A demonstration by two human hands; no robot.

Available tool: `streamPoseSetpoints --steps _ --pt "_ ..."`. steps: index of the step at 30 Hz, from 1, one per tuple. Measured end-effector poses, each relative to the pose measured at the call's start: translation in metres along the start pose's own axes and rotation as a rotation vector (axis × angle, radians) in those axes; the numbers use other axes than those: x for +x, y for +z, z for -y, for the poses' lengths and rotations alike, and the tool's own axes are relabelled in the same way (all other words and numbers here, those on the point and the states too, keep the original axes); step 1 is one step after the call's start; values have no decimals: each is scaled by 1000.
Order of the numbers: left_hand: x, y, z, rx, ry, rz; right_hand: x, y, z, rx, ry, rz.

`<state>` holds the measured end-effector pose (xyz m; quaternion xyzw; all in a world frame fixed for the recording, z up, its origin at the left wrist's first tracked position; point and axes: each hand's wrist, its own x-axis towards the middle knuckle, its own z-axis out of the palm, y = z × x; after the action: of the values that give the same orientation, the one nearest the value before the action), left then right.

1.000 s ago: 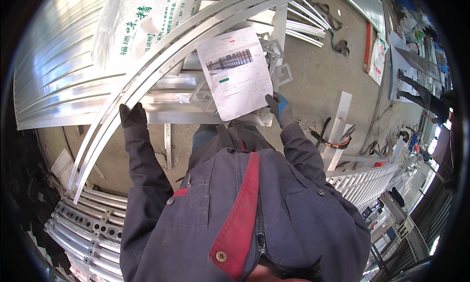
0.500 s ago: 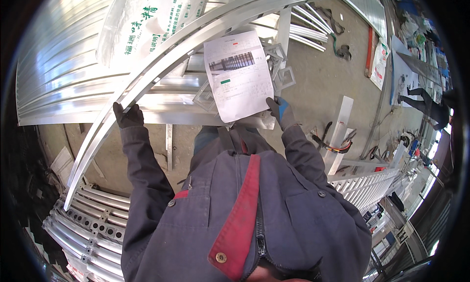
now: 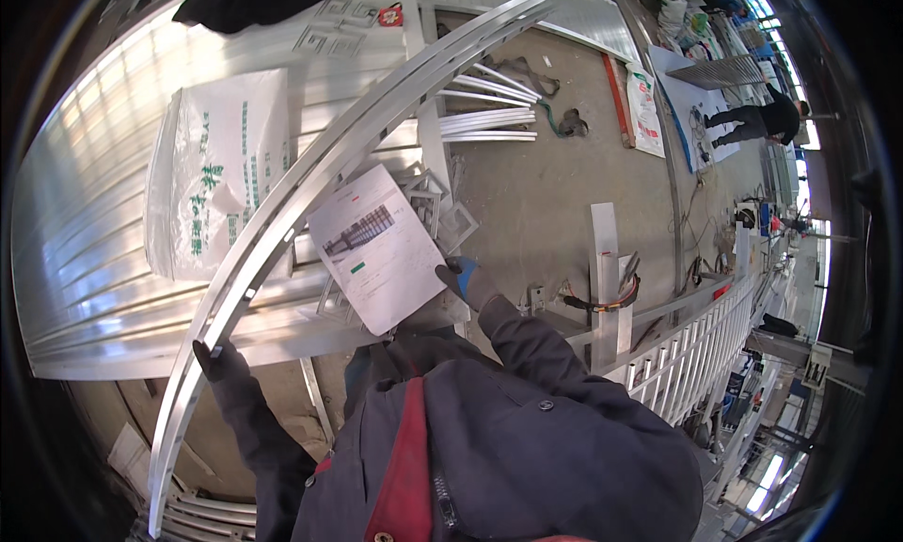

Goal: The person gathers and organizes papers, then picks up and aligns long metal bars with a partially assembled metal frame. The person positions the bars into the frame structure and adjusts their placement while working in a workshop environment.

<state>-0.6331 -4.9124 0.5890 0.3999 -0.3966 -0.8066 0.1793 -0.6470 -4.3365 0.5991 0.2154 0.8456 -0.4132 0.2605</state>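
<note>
My left hand (image 3: 222, 361), in a dark glove, is closed around the near end of long slotted metal rails (image 3: 301, 199). They run side by side from the lower left to the top and look curved in this view. My right hand (image 3: 467, 282), in a dark and blue glove, pinches the lower right edge of a printed paper sheet (image 3: 381, 278). The sheet carries a picture and lines of text and lies tilted on the work surface. Small square metal frames (image 3: 459, 227) lie beside and partly under it.
Ribbed metal panels (image 3: 85, 297) form the surface, with a white plastic bag with green print (image 3: 216, 180) on them. Thin white bars (image 3: 489, 123) stick out over the floor. A barred metal railing (image 3: 682, 363) and cables (image 3: 616, 305) are at right. Another person (image 3: 752, 123) stands far right.
The view has swung, so the surface, rails and sheet appear lower and farther left. The sheet looks more tilted. A dark shape shows at the top edge. Both hands keep their holds.
</note>
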Motion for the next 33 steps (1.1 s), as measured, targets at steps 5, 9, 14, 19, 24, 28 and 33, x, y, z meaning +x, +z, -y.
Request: streamPoseSetpoints --steps 5,9,14,19,24,28,33 --pt "1 -8 -1 -95 18 100 -14 -10 18 -128 -16 -281" --pt "-1 -12 -7 21 -75 24 -18 -25 38 -161 -136 -499" --pt "-1 -28 -7 163 -233 -47 -5 -31 49 16 -239 -509" --pt "-21 -39 -11 1142 436 37 5 -15 56 -11 -340 -469" --pt "-25 26 10 966 407 310 10 -20 69 -7 -200 -401" --pt "-21 78 32 712 160 300 10 -24 64 23 -213 -416" --pt "-21 116 31 690 57 369 8 -29 33 65 -138 -532"
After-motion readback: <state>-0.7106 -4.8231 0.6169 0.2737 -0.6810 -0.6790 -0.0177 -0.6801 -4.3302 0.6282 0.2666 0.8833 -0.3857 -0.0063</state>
